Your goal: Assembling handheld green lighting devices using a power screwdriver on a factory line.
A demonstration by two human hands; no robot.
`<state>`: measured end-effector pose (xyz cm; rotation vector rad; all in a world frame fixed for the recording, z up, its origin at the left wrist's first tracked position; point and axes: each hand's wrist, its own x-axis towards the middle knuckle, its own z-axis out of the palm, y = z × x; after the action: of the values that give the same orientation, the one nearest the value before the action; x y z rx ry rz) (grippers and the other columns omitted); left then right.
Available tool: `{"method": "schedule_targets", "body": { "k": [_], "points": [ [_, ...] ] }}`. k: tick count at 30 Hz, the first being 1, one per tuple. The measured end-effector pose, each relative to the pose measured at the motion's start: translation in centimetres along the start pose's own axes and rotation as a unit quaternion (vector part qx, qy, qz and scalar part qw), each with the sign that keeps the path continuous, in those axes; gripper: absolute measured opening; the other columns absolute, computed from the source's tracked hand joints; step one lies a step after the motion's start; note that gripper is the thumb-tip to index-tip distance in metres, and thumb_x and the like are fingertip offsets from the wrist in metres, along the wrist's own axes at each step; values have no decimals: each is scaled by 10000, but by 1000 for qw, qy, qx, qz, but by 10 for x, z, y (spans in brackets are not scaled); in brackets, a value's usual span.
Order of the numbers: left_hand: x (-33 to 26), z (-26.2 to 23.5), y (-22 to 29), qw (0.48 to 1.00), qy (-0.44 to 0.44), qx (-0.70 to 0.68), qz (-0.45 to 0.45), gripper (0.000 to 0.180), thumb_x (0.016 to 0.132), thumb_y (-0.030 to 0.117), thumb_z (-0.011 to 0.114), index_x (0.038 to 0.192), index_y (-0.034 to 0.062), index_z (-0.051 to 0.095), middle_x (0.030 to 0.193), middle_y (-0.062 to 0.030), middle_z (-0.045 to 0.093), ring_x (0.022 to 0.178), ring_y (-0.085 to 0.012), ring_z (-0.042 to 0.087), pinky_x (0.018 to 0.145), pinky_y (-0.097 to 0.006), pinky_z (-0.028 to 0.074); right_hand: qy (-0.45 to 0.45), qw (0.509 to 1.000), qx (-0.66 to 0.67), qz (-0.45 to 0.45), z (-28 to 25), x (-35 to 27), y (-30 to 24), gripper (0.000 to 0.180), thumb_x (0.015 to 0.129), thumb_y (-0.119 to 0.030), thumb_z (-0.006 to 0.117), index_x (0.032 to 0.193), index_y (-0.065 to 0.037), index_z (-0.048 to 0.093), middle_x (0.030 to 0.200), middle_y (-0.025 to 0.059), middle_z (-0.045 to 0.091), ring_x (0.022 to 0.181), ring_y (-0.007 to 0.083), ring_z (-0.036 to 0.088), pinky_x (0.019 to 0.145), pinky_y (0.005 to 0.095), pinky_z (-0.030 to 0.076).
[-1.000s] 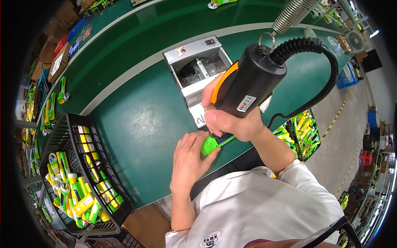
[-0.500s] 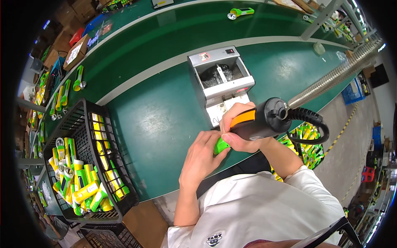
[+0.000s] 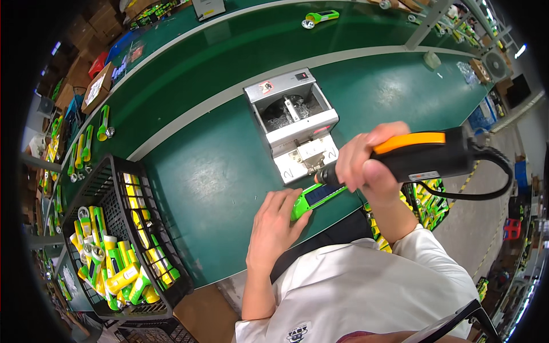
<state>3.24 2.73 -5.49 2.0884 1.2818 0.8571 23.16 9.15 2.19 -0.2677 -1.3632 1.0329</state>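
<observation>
My left hand (image 3: 270, 230) grips one end of a green flashlight (image 3: 321, 195) with a dark panel on its upper side, resting at the bench's near edge. My right hand (image 3: 366, 166) is wrapped round a black electric screwdriver (image 3: 426, 163) with an orange lever. The tool lies tilted nearly flat, its tip pointing left, just above the flashlight and close to the screw feeder's front. That screw feeder (image 3: 277, 78) is a grey box with loose screws in its open tray and a white front plate.
At the left stands a black plastic crate (image 3: 166, 228) of yellow and green flashlights. More flashlights (image 3: 433, 203) are heaped beside the bench at right. Another flashlight (image 3: 321, 17) lies on the green conveyor (image 3: 229, 51) behind. A black cable (image 3: 497, 197) loops from the screwdriver.
The screwdriver has swung from steeply upright over the flashlight to nearly level, with my right hand shifting right. More of the flashlight and its dark panel shows. The whole view has shifted slightly.
</observation>
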Motion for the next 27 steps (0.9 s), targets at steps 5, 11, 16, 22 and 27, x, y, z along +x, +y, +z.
{"method": "schedule_targets", "body": {
  "k": [5, 11, 16, 22, 27],
  "points": [
    [3, 9, -2, 999, 18, 38, 6, 434, 811, 147, 822, 1196, 3, 680, 1095, -133, 677, 995, -322, 645, 845, -424, 546, 20, 999, -42, -19, -10, 8, 0, 267, 1014, -163, 614, 1183, -76, 426, 650, 17, 508, 507, 123, 502, 511, 306, 492],
    [4, 13, -4, 998, 41, 37, 13, 451, 799, 145, 837, 1194, -6, 682, 1068, -139, 671, 963, -322, 648, 819, -425, 550, -14, 998, -54, -30, -18, 4, 13, 352, 960, 3, 619, 1217, -34, 382, 728, 33, 570, 582, 99, 566, 568, 259, 494],
    [3, 10, -5, 997, 34, 59, 21, 452, 808, 178, 833, 1201, 15, 682, 1080, -114, 673, 963, -298, 642, 810, -414, 548, -60, 972, -224, 26, -10, 9, 5, 295, 960, -20, 593, 1190, -53, 411, 662, 18, 500, 529, 111, 522, 503, 281, 470],
    [7, 6, 1, 996, 30, 82, 24, 446, 785, 193, 852, 1174, 34, 701, 1049, -104, 673, 935, -298, 642, 800, -425, 542, -46, 936, -332, 110, 19, 52, 14, 227, 771, -159, 760, 945, -59, 654, 734, 48, 640, 651, 137, 593, 650, 313, 506],
    [3, 11, -5, 995, 47, 89, 20, 437, 780, 171, 851, 1170, 41, 706, 1056, -97, 685, 934, -290, 658, 809, -418, 550, 6, 946, -131, 298, 29, 67, 13, 192, 780, -108, 756, 928, -39, 654, 670, 13, 626, 591, 79, 587, 549, 265, 473]
  ]
}}
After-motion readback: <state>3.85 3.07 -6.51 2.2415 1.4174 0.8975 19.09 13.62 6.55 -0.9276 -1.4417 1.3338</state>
